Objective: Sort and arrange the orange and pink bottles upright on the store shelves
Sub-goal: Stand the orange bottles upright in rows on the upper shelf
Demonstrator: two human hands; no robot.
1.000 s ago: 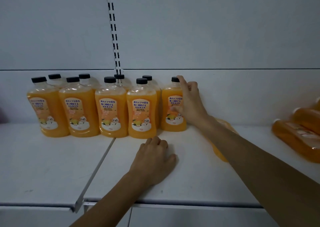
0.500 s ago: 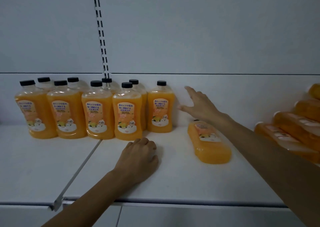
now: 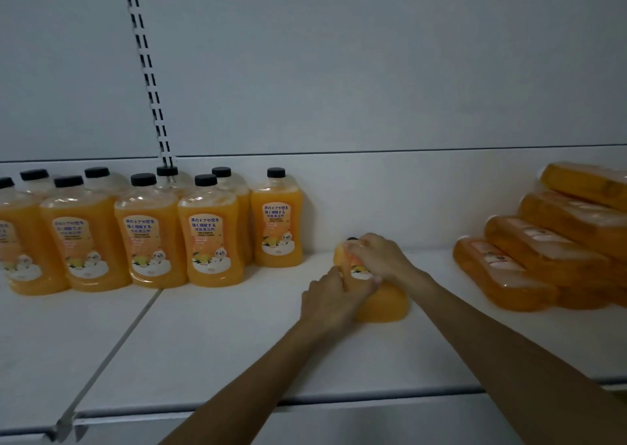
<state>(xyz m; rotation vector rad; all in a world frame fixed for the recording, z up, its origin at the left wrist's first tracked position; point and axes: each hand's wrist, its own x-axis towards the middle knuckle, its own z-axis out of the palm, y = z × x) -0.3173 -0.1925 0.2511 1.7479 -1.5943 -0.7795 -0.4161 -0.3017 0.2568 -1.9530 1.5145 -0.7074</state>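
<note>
A bottle (image 3: 385,304) lies on its side on the shelf (image 3: 237,336), in the middle of the picture. The left hand (image 3: 334,298) curls its fingers round the bottle's side. The right hand (image 3: 380,258) grips its top end. Standing bottles (image 3: 210,237) are at the left. A pile (image 3: 543,251) of lying ones is at the right.

So the right hand (image 3: 380,258) has let go of the upright bottle (image 3: 276,220) at the end of the row and dropped onto the lying bottle (image 3: 386,304) further right on the shelf (image 3: 237,343), with its fingers curled over the cap end. The left hand (image 3: 334,300), which was just parked in a loose fist on the shelf, has slid over too and now holds that same bottle from its near left side.
</note>
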